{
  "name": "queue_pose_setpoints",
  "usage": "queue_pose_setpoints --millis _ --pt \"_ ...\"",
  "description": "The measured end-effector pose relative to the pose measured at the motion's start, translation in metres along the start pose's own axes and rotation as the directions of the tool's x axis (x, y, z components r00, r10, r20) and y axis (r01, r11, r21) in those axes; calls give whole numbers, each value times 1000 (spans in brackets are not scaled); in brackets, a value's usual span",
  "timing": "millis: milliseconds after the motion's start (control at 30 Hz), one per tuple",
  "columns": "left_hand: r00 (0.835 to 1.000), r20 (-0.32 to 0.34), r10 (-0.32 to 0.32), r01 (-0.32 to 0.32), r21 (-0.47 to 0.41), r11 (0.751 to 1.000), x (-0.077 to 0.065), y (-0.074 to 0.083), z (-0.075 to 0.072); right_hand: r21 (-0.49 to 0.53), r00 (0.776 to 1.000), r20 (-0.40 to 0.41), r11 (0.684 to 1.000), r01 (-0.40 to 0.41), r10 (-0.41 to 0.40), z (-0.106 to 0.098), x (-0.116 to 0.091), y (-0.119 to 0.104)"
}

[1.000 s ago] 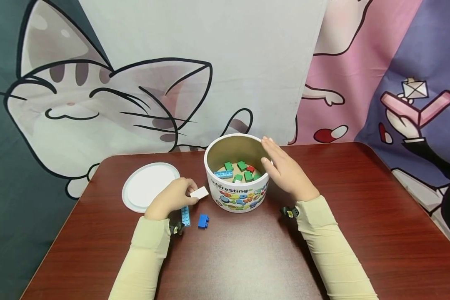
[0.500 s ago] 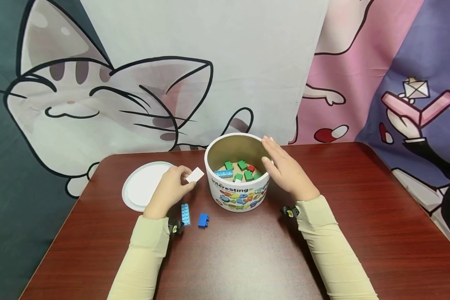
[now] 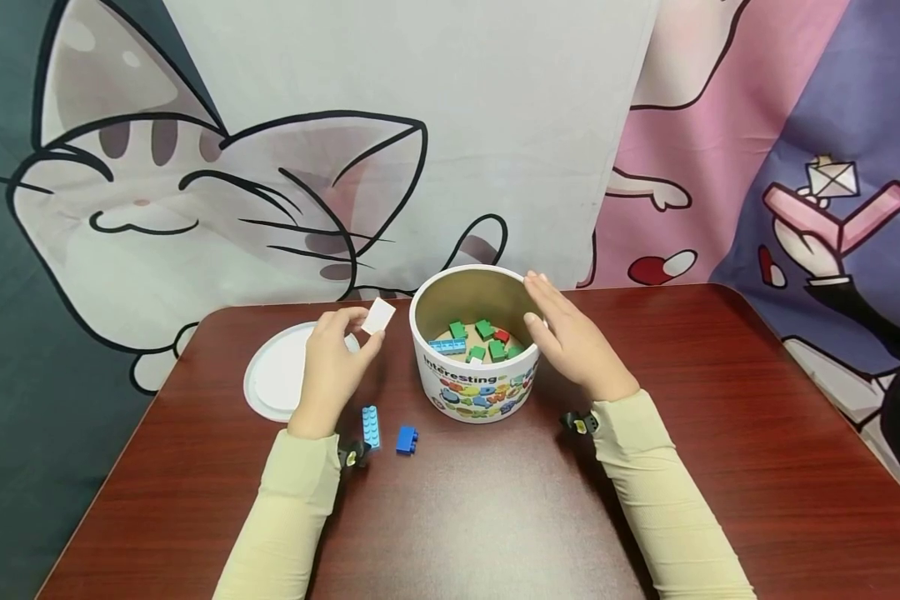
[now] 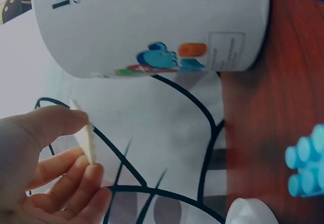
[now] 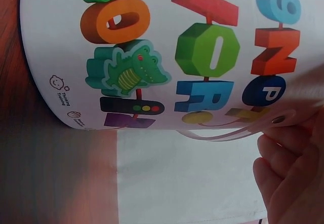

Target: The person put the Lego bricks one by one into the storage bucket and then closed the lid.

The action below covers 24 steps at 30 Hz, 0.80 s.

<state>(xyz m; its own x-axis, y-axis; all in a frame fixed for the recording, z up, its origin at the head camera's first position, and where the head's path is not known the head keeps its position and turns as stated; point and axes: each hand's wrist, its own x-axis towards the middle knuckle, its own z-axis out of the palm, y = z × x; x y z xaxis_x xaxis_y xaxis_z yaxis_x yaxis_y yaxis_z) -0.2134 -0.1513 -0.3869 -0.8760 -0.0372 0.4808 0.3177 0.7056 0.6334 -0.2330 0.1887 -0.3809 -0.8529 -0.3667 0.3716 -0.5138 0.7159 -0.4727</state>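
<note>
My left hand pinches a flat white building brick between thumb and fingers, raised to the left of the bucket. In the left wrist view the brick shows edge-on, thin with a bumpy side. A round white bucket printed with colourful shapes stands upright on the table without its lid. Inside it lie green bricks, a light blue brick and a red one. Against the bucket's right rim rests my right hand, its fingers straight.
A round white lid lies behind and left of my left hand. In front of the bucket, a long light blue brick and a dark blue brick lie on the brown table. Behind the table hangs a printed cloth.
My left hand has lifted the white brick up and slightly left, away from the bucket's side, tilting it more upright. The light blue brick is now uncovered. The right hand stays put.
</note>
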Motion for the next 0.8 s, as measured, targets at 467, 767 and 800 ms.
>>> queue_pose_setpoints --millis 467,767,800 --pt "974 -120 192 -202 -77 976 13 33 2 2 1000 3 1000 -14 14 -1 0 2" --pt "964 22 265 -262 -76 962 26 57 13 1 1000 3 1000 -7 7 2 -1 5" --pt "962 38 272 -269 -70 961 28 59 15 -1 1000 2 1000 -4 4 2 -1 4"
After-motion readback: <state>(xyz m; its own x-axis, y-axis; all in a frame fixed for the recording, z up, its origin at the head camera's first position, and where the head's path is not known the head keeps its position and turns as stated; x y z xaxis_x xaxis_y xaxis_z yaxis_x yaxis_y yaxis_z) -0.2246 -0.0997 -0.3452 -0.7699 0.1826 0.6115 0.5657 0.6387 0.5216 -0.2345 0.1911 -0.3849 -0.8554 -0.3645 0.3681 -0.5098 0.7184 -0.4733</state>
